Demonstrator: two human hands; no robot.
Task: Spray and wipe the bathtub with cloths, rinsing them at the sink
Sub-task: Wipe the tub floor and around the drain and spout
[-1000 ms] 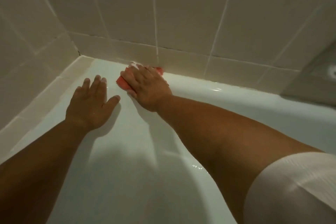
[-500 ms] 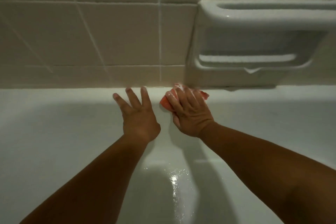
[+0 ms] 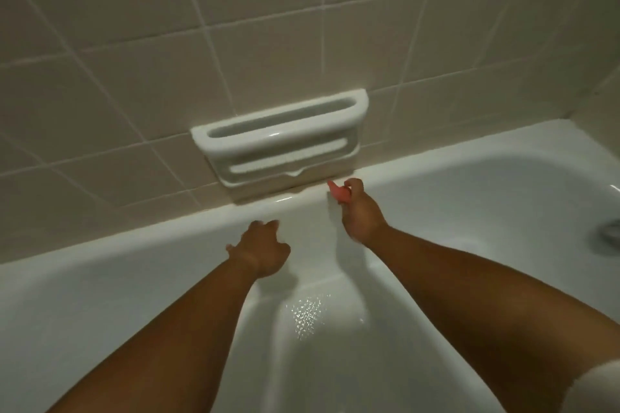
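Observation:
I lean over a white bathtub [image 3: 469, 198] whose far rim meets the tiled wall. My right hand [image 3: 360, 211] grips a small coral-red cloth [image 3: 339, 193] against the far rim, just below the right end of the soap dish; most of the cloth is hidden under my fingers. My left hand [image 3: 260, 250] rests against the tub's inner far wall a little to the left, fingers loosely bent and blurred, holding nothing. The tub floor below shines wet.
A white ceramic soap dish with a grab bar [image 3: 280, 141] juts from the beige tiled wall [image 3: 134, 43] above the rim. A metal fitting [image 3: 610, 231] shows at the tub's right end. The wall corner stands at far right.
My right hand has slid the cloth rightward along the far rim, from the left corner to under the soap dish's right end. The left hand followed along the tub wall.

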